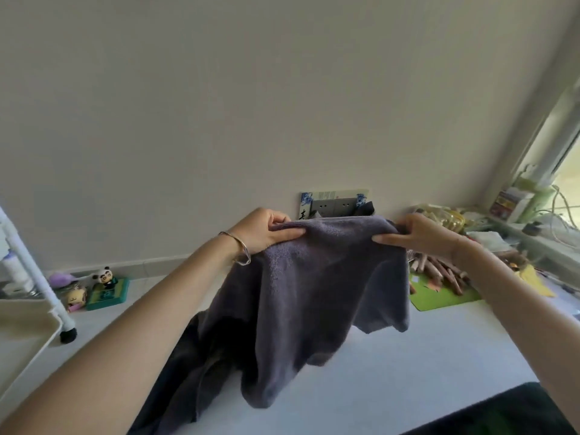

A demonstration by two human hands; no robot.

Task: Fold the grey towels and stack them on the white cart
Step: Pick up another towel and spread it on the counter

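Note:
A grey towel [307, 296] hangs in the air in front of me, held up by its top edge. My left hand [266, 230] pinches the top left corner, thumb in front and fingers behind. My right hand [417, 230] grips the top right corner the same way. The towel's lower part droops in folds towards the white floor. A darker grey cloth [182, 387] lies on the floor under and to the left of it. The white cart [28, 328] stands at the far left, with one tray and a leg on a black wheel in view.
Small toys, among them a panda figure [105, 279] on a green base, sit by the wall at left. A green mat [439, 295] with several wooden pieces lies at right, beside clutter under the window. A wall socket panel [334, 202] is behind the towel.

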